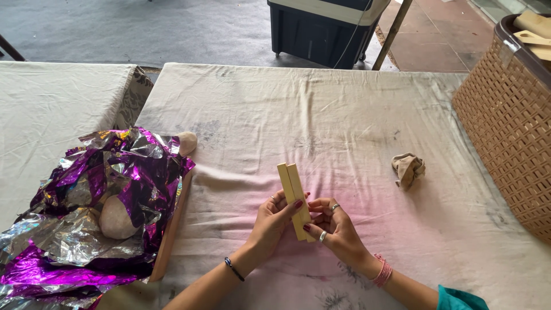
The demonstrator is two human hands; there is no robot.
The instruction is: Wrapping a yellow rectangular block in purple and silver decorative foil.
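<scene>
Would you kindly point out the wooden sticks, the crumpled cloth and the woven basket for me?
wooden sticks [290, 182]: head view, on the bare upper part above the fingers.
crumpled cloth [408, 169]: head view, on the middle of the wad.
woven basket [508, 115]: head view, on its lattice side wall.

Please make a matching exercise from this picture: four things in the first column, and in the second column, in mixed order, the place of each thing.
Things
1. wooden sticks
2. crumpled cloth
3. foil
4. basket

Places
A. at the right edge of the table
B. heaped at the left, on a wooden board
C. held between both hands
D. lying alone on the sheet, right of the hands

Pairs: 1-C, 2-D, 3-B, 4-A. The left hand and the right hand grip the sticks together.
</scene>
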